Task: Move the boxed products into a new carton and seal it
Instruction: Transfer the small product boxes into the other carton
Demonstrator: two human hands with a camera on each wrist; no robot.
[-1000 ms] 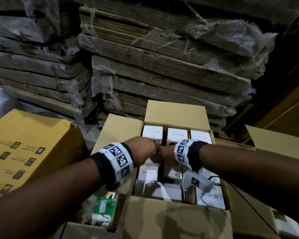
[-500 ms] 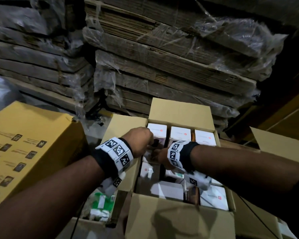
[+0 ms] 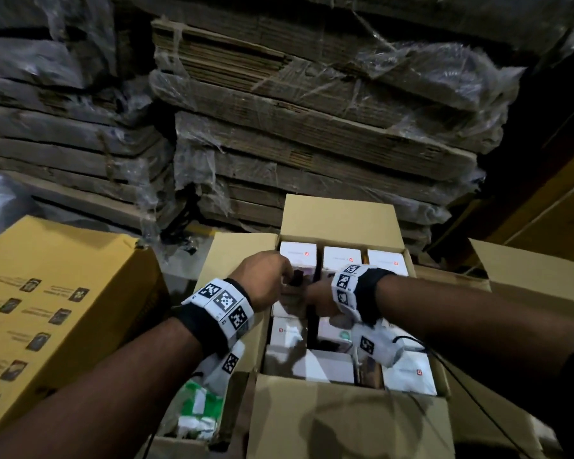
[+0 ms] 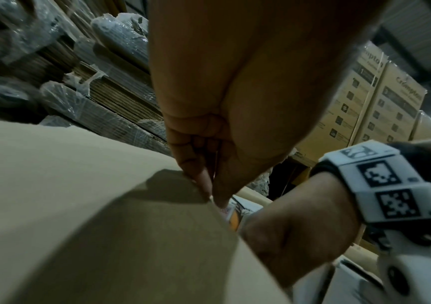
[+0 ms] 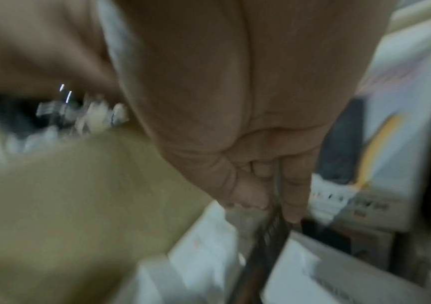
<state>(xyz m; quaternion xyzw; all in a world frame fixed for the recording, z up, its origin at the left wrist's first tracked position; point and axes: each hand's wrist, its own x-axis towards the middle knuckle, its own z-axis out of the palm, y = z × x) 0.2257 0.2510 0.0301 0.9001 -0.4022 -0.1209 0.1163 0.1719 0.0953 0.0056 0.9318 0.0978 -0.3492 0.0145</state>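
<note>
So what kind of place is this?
Most likely a warehouse or packing area: stacks of flattened cardboard bundled in plastic wrap, an open carton full of small white product boxes, and printed cartons piled behind.
</note>
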